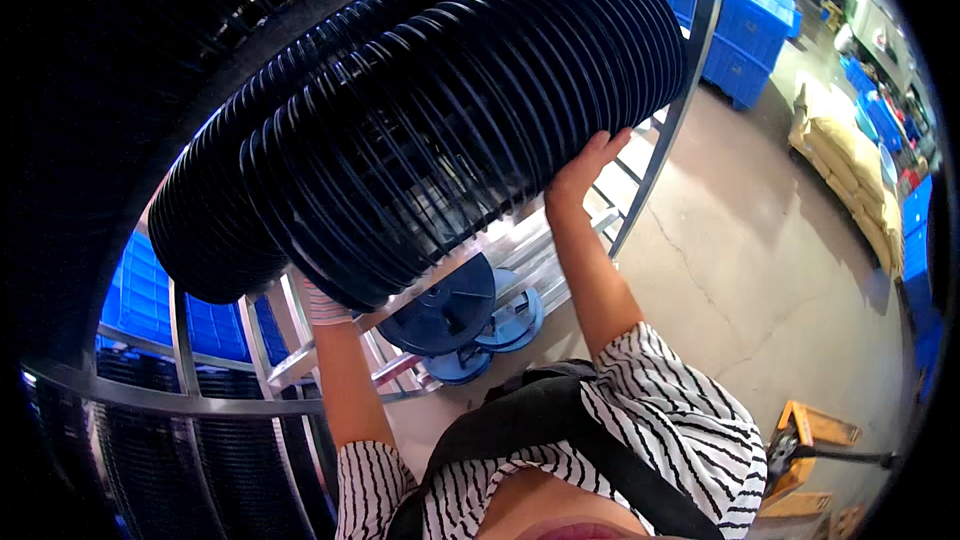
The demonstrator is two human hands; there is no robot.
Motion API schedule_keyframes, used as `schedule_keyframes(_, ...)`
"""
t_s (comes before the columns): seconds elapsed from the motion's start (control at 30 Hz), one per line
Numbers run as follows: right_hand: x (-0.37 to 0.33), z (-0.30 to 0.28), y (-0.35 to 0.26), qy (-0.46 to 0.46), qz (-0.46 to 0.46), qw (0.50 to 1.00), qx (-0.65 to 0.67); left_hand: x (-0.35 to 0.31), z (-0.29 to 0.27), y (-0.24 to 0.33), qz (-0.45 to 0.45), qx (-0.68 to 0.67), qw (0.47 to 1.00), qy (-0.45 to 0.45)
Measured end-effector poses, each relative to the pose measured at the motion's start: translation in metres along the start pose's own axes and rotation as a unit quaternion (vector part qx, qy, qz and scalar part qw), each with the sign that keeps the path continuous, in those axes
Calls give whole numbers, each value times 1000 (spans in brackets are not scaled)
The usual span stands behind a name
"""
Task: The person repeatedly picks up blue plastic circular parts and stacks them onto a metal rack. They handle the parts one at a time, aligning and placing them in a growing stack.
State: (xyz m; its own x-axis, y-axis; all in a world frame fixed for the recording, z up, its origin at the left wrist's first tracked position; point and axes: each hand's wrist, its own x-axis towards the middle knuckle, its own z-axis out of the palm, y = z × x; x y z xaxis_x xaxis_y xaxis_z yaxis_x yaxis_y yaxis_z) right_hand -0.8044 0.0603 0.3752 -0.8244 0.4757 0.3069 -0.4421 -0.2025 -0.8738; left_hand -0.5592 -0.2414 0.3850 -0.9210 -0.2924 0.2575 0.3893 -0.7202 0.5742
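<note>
A long stack of nested black round discs point(480, 110) lies on its side across the metal rack in front of me, tilted up toward the far right. My right hand point(585, 175) grips the near side of its right end, fingers pressed against the rims. At the lower left end, my left hand point(325, 302), in a striped covering, holds the stack from below; its fingers are mostly hidden. Right behind lies a second, similar black stack point(210, 230). Whether the front stack's weight rests on the rack or on my hands, I cannot tell.
The rack's metal rail point(690, 70) rises at the right, and another rail point(230, 406) curves along the lower left. Blue round bases point(445, 310) stand below. Blue crates point(740, 30), piled tan sacks point(850, 170) and a yellow pallet jack point(795, 450) are on the right.
</note>
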Motion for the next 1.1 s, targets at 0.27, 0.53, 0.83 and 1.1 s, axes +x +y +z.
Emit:
schedule_keyframes(0.27,-18,-6,-9,-83,54,995,1,-10,8,-4,52,10,992,117)
schedule_keyframes(0.53,-8,-45,-29,-163,-154,975,0,-13,15,1,78,26,984,156)
schedule_keyframes(0.83,7,-18,-85,-239,-414,865,-153,-11,15,1,88,29,981,170)
schedule_keyframes(1.1,11,-14,-66,-223,-408,873,-145,-3,8,-6,82,15,981,174)
